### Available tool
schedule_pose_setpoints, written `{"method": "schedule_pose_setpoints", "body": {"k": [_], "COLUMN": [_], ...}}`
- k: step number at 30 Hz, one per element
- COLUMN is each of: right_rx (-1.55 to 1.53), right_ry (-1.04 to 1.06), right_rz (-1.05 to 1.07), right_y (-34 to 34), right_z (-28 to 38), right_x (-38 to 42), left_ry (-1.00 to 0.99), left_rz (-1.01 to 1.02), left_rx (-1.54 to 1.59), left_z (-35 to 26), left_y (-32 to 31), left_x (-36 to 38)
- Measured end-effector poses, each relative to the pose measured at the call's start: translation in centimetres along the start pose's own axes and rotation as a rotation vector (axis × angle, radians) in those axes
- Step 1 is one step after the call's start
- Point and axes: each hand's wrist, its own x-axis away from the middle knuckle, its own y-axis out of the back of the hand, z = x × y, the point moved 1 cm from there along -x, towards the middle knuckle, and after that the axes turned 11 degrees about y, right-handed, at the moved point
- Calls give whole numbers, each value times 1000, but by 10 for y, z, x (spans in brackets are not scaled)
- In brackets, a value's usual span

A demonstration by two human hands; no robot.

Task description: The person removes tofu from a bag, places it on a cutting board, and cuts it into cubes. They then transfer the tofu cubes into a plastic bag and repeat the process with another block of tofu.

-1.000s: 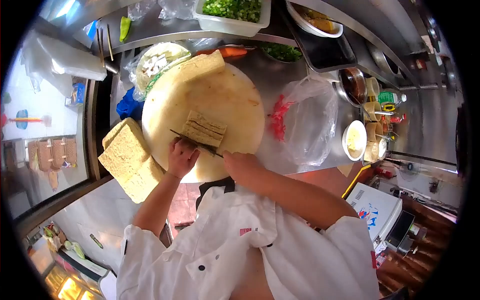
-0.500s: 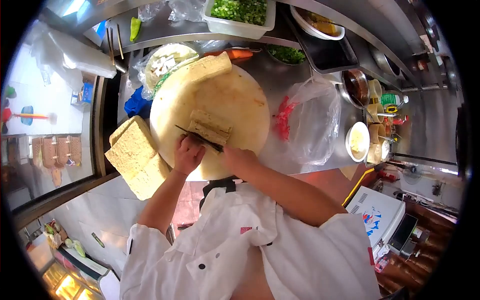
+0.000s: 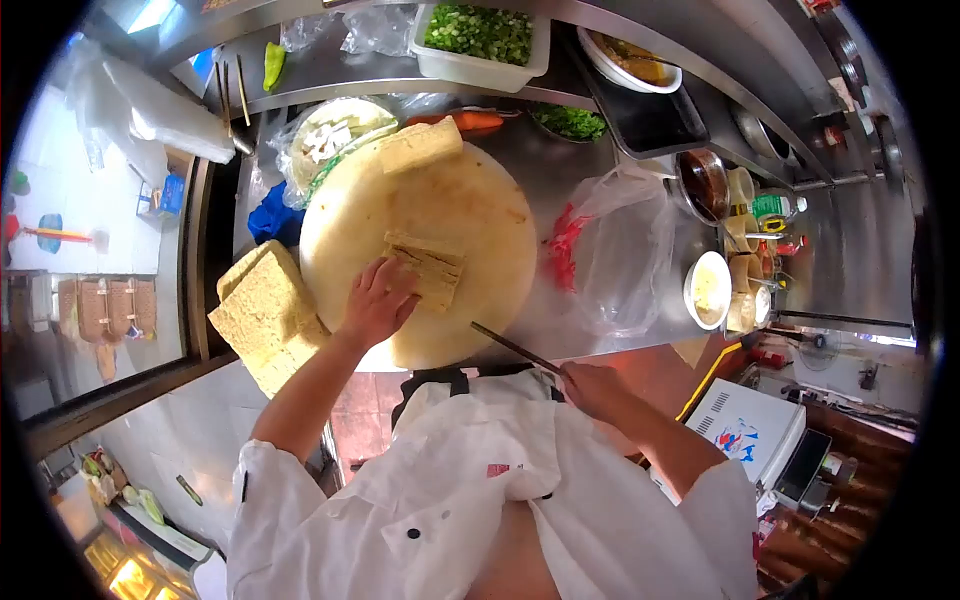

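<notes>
My left hand [image 3: 381,298] rests on the left end of a cut piece of porous tan food that looks like tofu [image 3: 435,268], its fingers stretched over the surface. Slits run along the top of this piece, which lies on a round pale chopping board [image 3: 490,210]. My right hand [image 3: 592,386] is closed around the handle of a knife [image 3: 515,348]. Its long dark blade, seen edge-on, points left past the board's near edge, apart from the food. Another tan slab [image 3: 420,145] lies at the board's far edge.
Several large tan slabs [image 3: 265,310] are stacked left of the board. To the right lies a clear plastic bag [image 3: 630,255], with a white bowl [image 3: 708,290] beyond it. A tub of chopped green onion [image 3: 480,72] stands on the shelf above, near a black tray [image 3: 655,125].
The knife has left the cut piece and swung right and toward my body with my right hand. My left hand has shifted slightly up onto the piece.
</notes>
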Motion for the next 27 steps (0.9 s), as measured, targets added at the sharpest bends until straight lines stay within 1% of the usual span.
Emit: {"method": "schedule_pose_setpoints", "body": {"k": [1, 2, 3, 4, 5, 6, 8, 9, 10, 11, 12, 13, 14, 18, 20, 21, 23, 24, 26, 27], "right_rx": [-32, -38, -84, -130, -136, -173, -214, -284, -357, -364, -361, -358, -367, -409, -406, -416, -426, -418, -406, -397], "right_ry": [40, 40, 33, 25, 22, -18, -55, -63, -73, -74, -62, -51, -53, -72, -86, -101, -116, -96, -79, -71], "right_rz": [-60, -66, -150, -233, -240, -284, -337, -384, -430, -437, -488, -537, -543, -560, -552, -530, -510, -521, -534, -531], "right_y": [1, 0, 1, 1, 0, 0, -2, -4, -5, -8, -10, -12, -15, -24, -23, -22, -22, -24, -26, -24], "right_z": [-3, -2, 0, 0, 1, 3, 7, 8, 8, 9, 10, 9, 7, 3, 4, 5, 6, 6, 7, 9], "right_x": [8, 12, 16, 20, 19, 15, 8, 3, -2, -5, -7, -9, -10, -15, -17, -18, -22, -25, -33, -38], "left_ry": [-60, -120, -127, -183, -239, -249, -349, -356, -360, -364, -371, -427, -484, -554, -671, -672, -527, -528, -416, -418], "left_rz": [101, 205, 209, 316, 421, 422, 721, 718, 804, 892, 896, 862, 829, 787, 677, 678, 538, 539, 661, 656], "left_rx": [-6, -14, -17, -43, -69, -73, -208, -216, -225, -232, -237, -232, -227, -138, -135, -136, -175, -173, -204, -202], "left_z": [-1, -2, -4, -8, -10, -8, -4, -7, -13, -17, -15, -11, -6, 1, 1, -3, -16, -14, -8, -9], "left_y": [6, 12, 16, 18, 17, 9, -11, -11, -12, -13, -15, -18, -20, -24, -20, -13, 4, 0, -14, -16], "left_x": [-16, -31, -44, -57, -67, -76, -87, -96, -103, -108, -109, -107, -104, -88, -85, -87, -95, -95, -97, -100]}}
